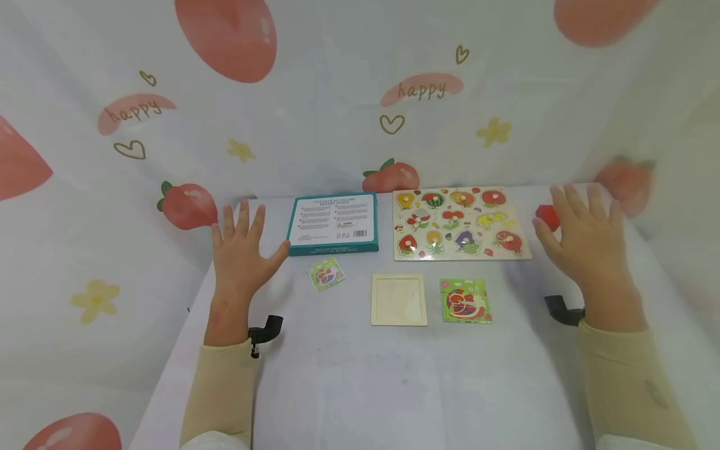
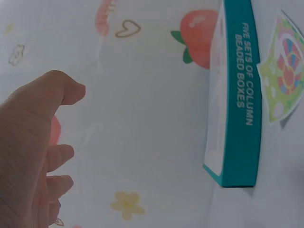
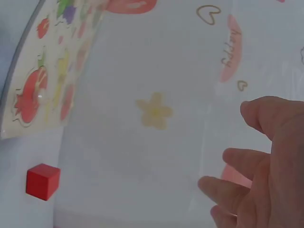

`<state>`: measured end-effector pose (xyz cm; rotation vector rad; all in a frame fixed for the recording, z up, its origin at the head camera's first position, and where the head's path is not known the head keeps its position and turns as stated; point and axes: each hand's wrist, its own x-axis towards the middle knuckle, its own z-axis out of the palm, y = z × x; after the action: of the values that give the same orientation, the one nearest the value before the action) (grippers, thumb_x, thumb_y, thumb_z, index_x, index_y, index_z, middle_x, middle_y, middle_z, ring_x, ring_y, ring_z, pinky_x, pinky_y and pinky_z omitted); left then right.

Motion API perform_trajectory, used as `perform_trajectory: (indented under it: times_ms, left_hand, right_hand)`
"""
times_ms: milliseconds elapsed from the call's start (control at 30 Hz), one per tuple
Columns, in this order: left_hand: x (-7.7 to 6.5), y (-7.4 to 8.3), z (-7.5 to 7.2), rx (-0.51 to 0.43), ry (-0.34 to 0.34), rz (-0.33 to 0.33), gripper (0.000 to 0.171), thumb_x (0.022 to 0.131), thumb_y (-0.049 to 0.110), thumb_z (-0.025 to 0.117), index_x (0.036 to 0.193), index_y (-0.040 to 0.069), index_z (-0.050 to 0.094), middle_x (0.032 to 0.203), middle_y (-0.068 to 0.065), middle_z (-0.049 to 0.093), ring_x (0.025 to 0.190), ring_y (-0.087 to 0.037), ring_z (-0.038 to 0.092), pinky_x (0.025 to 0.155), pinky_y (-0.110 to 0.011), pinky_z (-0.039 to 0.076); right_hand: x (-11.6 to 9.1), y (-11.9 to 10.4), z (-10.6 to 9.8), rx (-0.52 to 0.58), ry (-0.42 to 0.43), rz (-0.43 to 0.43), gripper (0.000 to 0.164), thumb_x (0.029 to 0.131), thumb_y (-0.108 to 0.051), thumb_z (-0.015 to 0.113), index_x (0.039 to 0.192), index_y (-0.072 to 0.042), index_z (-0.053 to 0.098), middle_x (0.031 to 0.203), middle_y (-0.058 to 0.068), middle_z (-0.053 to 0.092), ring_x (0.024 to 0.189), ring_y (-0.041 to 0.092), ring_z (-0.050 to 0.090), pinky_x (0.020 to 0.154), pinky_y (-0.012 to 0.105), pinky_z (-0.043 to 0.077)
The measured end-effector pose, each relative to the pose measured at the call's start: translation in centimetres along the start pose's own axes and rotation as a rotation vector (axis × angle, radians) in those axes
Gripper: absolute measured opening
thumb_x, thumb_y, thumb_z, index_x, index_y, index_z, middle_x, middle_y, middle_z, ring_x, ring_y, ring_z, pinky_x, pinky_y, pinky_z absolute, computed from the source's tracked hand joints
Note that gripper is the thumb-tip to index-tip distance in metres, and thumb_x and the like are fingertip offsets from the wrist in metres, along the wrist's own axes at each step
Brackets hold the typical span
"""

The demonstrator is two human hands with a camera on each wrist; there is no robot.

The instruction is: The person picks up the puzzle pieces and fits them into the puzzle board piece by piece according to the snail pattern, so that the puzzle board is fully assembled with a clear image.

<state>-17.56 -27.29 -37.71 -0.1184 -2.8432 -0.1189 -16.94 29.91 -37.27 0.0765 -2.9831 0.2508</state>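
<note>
My left hand (image 1: 239,256) is raised with fingers spread, holding nothing; its thumb tip overlaps the edge of a teal and white box (image 1: 334,222) in the head view. Raised on the other side, my right hand (image 1: 590,250) also has its fingers apart and nothing in them. A red cube (image 1: 547,217) shows just left of that hand's fingers. Between the hands lie a fruit peg puzzle board (image 1: 462,225), a square wooden tray (image 1: 399,300), a green snail picture card (image 1: 465,301) and a smaller tilted picture card (image 1: 325,274).
The white table (image 1: 360,387) meets a white backdrop cloth (image 1: 315,125) printed with fruit, hearts and flowers. The box and puzzle board stand along the back by the cloth. The tray and cards lie in front of them.
</note>
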Motion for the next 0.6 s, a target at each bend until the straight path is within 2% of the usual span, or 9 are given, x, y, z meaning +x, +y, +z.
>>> perform_trajectory:
  times_ms: [200,300,600]
  left_hand:
    - [-0.5,1.2,-0.8,-0.012,0.063,0.065,0.088,0.091,0.056,0.061,0.161,0.01,0.034,0.167,-0.02,0.02,0.155,-0.043,0.004,0.116,-0.067,0.01]
    - [-0.7,1.9,-1.0,-0.038,0.085,0.099,0.089,0.09,0.055,0.063,0.161,0.009,0.034,0.167,-0.02,0.022,0.155,-0.042,0.006,0.116,-0.067,0.012]
    - [-1.6,3.8,-1.9,-0.068,0.078,0.164,0.093,0.089,0.054,0.065,0.162,0.008,0.03,0.168,-0.018,0.018,0.155,-0.04,0.004,0.119,-0.062,0.008]
  right_hand:
    - [-0.5,-0.9,-1.1,-0.008,0.031,-0.017,0.084,0.102,-0.038,0.055,0.165,-0.007,0.008,0.166,0.027,0.011,0.153,0.045,-0.01,0.114,0.064,-0.012]
    - [-0.9,-1.5,-1.7,-0.009,0.063,-0.045,0.083,0.101,-0.036,0.057,0.164,-0.006,0.012,0.165,0.027,0.016,0.153,0.046,-0.004,0.115,0.063,-0.011]
    - [-2.2,-3.3,-3.5,0.035,0.152,-0.141,0.079,0.098,-0.03,0.061,0.162,-0.005,0.023,0.161,0.027,0.028,0.151,0.048,0.01,0.117,0.063,-0.005]
